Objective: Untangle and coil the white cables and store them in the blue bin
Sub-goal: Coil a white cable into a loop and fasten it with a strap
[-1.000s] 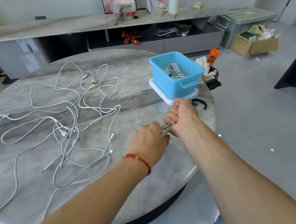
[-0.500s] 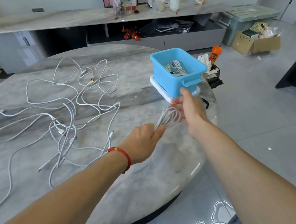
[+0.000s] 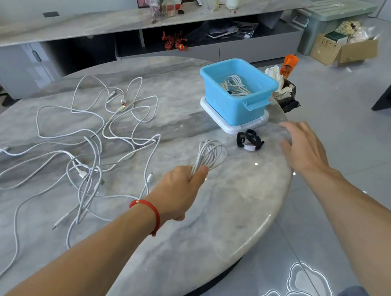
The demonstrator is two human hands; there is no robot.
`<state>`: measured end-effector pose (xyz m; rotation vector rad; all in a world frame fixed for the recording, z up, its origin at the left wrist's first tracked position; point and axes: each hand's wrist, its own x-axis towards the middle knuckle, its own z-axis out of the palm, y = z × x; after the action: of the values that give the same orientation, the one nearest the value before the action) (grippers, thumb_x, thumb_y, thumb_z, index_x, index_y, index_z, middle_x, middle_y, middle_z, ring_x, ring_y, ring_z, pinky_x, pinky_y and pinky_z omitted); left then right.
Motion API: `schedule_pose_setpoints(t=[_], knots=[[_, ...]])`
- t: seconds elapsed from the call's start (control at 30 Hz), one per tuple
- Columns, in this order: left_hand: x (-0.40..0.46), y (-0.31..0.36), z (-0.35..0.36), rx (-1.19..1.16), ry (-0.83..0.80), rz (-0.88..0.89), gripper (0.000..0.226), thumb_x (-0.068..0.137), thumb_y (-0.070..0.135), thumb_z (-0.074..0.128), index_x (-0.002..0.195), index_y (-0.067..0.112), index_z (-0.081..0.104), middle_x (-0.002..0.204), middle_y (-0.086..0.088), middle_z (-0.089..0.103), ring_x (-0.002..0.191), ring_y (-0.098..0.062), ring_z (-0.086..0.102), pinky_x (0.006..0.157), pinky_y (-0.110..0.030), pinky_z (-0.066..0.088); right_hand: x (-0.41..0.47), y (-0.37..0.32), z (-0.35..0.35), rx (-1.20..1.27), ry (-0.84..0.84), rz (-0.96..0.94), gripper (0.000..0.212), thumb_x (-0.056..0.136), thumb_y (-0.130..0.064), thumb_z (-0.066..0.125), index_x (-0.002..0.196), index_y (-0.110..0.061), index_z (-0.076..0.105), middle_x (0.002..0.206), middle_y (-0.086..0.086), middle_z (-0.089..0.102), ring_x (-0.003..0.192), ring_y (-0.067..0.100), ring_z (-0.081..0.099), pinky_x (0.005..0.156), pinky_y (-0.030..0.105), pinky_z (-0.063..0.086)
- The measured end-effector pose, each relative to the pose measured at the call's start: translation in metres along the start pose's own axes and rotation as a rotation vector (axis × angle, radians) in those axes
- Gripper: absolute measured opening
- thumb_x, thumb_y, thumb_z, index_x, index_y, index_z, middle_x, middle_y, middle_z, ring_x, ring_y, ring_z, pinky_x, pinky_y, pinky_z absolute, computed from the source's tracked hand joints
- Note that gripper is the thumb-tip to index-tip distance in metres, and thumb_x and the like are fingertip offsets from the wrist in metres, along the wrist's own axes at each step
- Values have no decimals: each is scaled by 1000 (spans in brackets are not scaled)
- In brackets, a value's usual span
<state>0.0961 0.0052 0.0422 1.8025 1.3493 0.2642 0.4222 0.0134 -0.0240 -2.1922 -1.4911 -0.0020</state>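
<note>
My left hand [image 3: 182,187], with a red string at the wrist, grips one end of a coiled white cable [image 3: 209,154] whose loops fan out above the round marble table [image 3: 203,243]. My right hand [image 3: 299,143] hovers with relaxed fingers near the table's right edge, holding nothing. The blue bin [image 3: 234,106] stands on its white lid [image 3: 249,124] at the right and has coiled white cables [image 3: 234,86] inside. A tangle of white cables [image 3: 83,149] sprawls over the table's left half.
Black straps [image 3: 249,139] lie between the bin and my right hand. A dark bag with tissues and an orange bottle [image 3: 288,65] sits behind the bin. A long sideboard [image 3: 120,22] runs along the far wall. A cardboard box [image 3: 344,49] stands on the floor at right.
Both hands held the coil together a second ago. My right hand has let go and moved right toward the table edge. The left hand alone keeps the coil.
</note>
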Motion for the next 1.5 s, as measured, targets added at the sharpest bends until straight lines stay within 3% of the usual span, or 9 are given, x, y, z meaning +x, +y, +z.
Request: schedule_pose_setpoints(t=[0.13,0.27,0.5,0.63,0.8,1.0,1.13,1.27,1.5], knots=[[-5,5,2,-9,-13,-1,50,103,53,38,74,13,35,72,-10,42,39,-21,37,40,-27,34,1,6,5,80,44,17,23,96,-12,61,117,-16,69,115,10,58,105,33,61,88,42,53],[-4,16,12,1,-61,36,49,103,54,37,76,13,37,73,-9,47,39,-21,41,46,-30,39,-8,24,1,250,42,320,24,95,-8,57,115,-12,69,120,13,64,104,32,64,89,35,50],[20,49,80,204,-72,248,50,104,54,33,72,16,39,69,-3,49,61,-21,45,59,-34,36,-41,82,-5,77,-718,545,19,100,-19,59,117,-14,65,114,10,65,90,25,70,70,34,60],[59,79,126,470,34,357,47,104,55,27,76,18,37,68,-1,44,67,-29,50,61,-37,37,-44,108,22,-115,-840,421,30,102,-15,53,128,-6,65,120,11,66,103,29,66,81,35,54],[112,104,160,694,168,477,44,104,56,26,94,17,43,66,1,45,57,-22,50,49,-33,33,-32,134,83,-175,-827,273,48,107,-18,44,154,-11,42,160,10,39,146,29,39,116,33,33],[147,123,185,785,318,501,39,103,59,24,96,21,32,64,5,38,51,-14,34,46,-29,20,-1,166,163,-108,-766,253,62,99,-11,50,158,-22,35,164,5,29,145,31,39,117,45,36],[151,113,194,818,478,497,35,103,50,42,90,20,29,59,7,32,46,-12,20,45,-26,14,11,184,201,-216,-815,208,64,101,-16,45,161,-28,27,171,-5,8,155,29,14,119,53,26],[153,118,194,805,474,477,52,79,30,80,78,18,30,51,6,30,43,-11,3,51,-16,3,15,208,228,-234,-809,143,55,97,-19,48,151,-27,42,154,-5,37,141,26,37,106,52,42],[149,115,196,736,594,621,36,99,46,45,80,18,31,52,4,35,42,-9,7,47,-18,8,-25,198,190,-21,-423,263,22,91,2,53,98,-5,72,104,9,71,104,32,64,77,34,48]])
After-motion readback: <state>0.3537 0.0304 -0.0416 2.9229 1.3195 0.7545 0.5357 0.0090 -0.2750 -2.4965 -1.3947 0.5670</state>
